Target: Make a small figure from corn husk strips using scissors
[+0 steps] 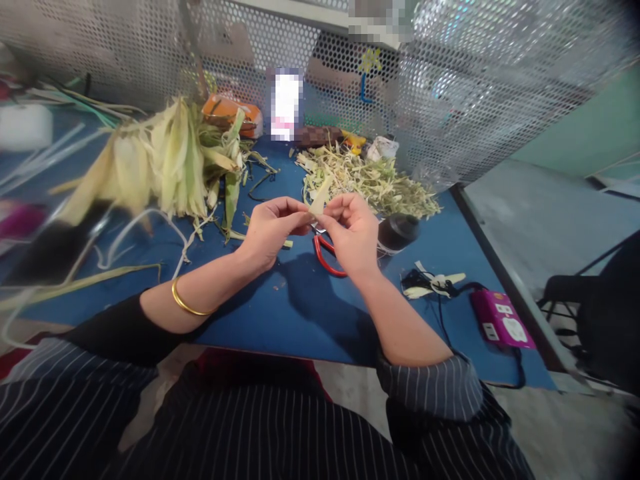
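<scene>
My left hand [270, 230] and my right hand [353, 233] meet over the middle of the blue table. Between them they pinch a pale piece of corn husk [320, 197], which points up and away from me. Thumbs and fingertips of both hands are closed on its lower end. Just below lie red-handled scissors [325, 257], partly hidden by my right hand. Beyond my fingers spreads a heap of small husk pieces [367, 177]. To the left stands a bundle of whole, pale green corn husks [173, 160].
A black spool of thread [399, 233] is right of my right hand. Further right, tied husk strips [437, 285] lie near a magenta box [503, 319] with a black cord. A white cable [143, 220] loops at left. Perforated metal mesh [150, 60] borders the table's back.
</scene>
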